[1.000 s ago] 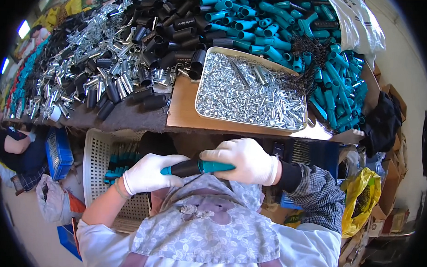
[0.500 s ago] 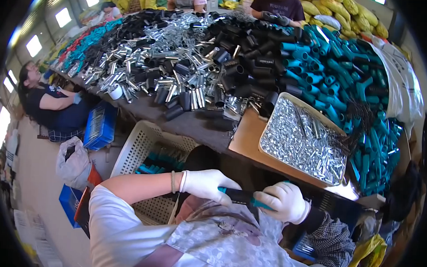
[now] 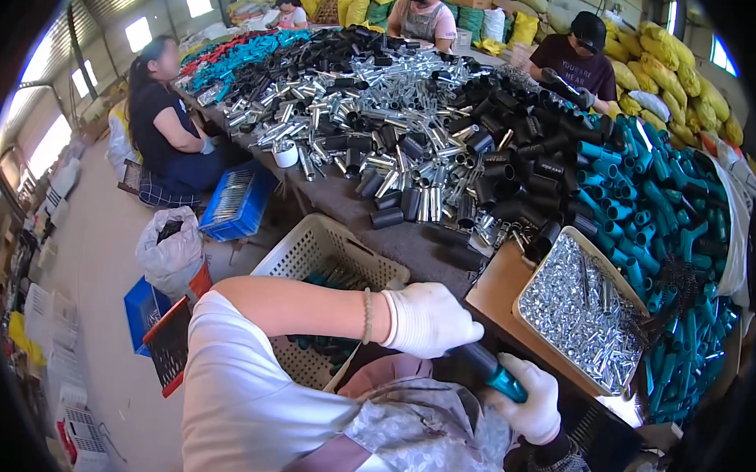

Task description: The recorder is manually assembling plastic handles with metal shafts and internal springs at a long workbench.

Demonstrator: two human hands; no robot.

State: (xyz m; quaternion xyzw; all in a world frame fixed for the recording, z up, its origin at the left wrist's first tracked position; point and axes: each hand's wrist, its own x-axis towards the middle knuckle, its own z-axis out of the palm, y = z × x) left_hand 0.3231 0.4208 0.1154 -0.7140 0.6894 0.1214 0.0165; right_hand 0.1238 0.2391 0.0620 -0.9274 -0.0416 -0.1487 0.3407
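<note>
In front of my apron, a cylindrical tool handle (image 3: pixel 478 359), black with a teal end, slants down to the right between my hands. My left hand (image 3: pixel 432 321), in a white knitted glove with a beaded bracelet at the wrist, is closed at its upper black end. My right hand (image 3: pixel 530 403), gloved the same way, grips the lower teal end between thumb and fingers. Just beyond it, a shallow tray (image 3: pixel 521 308) full of small shiny metal parts rests on a cardboard sheet (image 3: pixel 501 282). A beige perforated crate (image 3: pixel 298 248) with teal and black pieces stands beyond my left forearm.
Black sleeves (image 3: pixel 547 171), metal tubes (image 3: pixel 429 203) and teal handles (image 3: pixel 616 211) pile up on the table. A blue bin (image 3: pixel 238 223) and a white plastic bag (image 3: pixel 171 258) stand at left. Several people sit around the table; one person (image 3: pixel 161 124) is at the left.
The handle has gone from nearly level to slanting down to the right. My left hand has turned knuckles-up over its end, and my right hand is lower. The whole view has shifted.
</note>
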